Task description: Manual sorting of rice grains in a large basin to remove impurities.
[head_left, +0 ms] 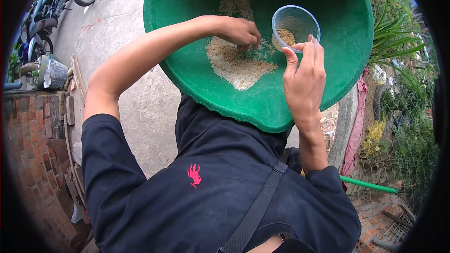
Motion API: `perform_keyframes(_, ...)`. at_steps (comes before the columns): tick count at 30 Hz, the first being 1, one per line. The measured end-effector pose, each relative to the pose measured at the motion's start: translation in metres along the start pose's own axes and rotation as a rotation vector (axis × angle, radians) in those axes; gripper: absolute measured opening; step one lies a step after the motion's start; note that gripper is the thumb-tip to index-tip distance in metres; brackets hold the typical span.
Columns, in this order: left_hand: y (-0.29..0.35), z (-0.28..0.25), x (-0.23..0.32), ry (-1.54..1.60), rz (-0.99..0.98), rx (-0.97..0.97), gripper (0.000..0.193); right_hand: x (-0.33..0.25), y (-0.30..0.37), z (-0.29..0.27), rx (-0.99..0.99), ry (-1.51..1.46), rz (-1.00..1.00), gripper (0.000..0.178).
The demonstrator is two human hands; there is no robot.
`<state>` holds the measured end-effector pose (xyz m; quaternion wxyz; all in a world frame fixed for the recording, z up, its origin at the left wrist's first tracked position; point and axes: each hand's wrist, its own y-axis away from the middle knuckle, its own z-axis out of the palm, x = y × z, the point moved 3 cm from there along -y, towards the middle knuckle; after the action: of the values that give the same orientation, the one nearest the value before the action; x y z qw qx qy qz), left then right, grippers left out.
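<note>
A wide green plastic basin (337, 51) rests against my lap, with loose whitish and tan grain that looks like rice (229, 65) spread over its bottom. My left hand (238, 33) reaches in from the left, fingers curled down and pinched at the upper edge of the main pile. Whatever lies between those fingertips is too small to make out. On the right, my right hand (307, 68) grips a clear plastic cup (300, 16) by its near rim, thumb and fingers on the wall. The cup tilts toward me and holds some brownish grains (285, 37).
Motorbikes (44, 23) stand at the far left on concrete paving (117, 14). A brick wall (37, 145) with a grey bucket (54, 72) on it runs along the left. Wire mesh fencing (398, 107), plants and a green pole (370, 185) are on the right.
</note>
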<state>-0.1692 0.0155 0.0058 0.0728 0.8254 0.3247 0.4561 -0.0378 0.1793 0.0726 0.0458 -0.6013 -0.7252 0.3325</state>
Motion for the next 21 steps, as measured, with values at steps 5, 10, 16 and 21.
perform_keyframes(5, 0.005, 0.026, -0.014, -0.534, -0.24, 0.074, 0.04, -0.002, 0.002, 0.001, -0.061, 0.04, 0.013, 0.029)
perform_keyframes(10, 0.008, 0.053, -0.012, -0.511, -0.027, -0.056, 0.051, 0.003, 0.007, 0.011, -0.355, 0.157, 0.148, 0.033)
perform_keyframes(16, 0.003, 0.089, 0.009, -0.302, -0.184, 0.242, 0.052, 0.005, 0.007, 0.013, -0.358, 0.126, 0.143, 0.036)
perform_keyframes(21, 0.012, 0.082, 0.024, -0.193, -0.094, 0.279, 0.049, 0.006, 0.008, 0.013, -0.348, 0.084, 0.119, 0.035)
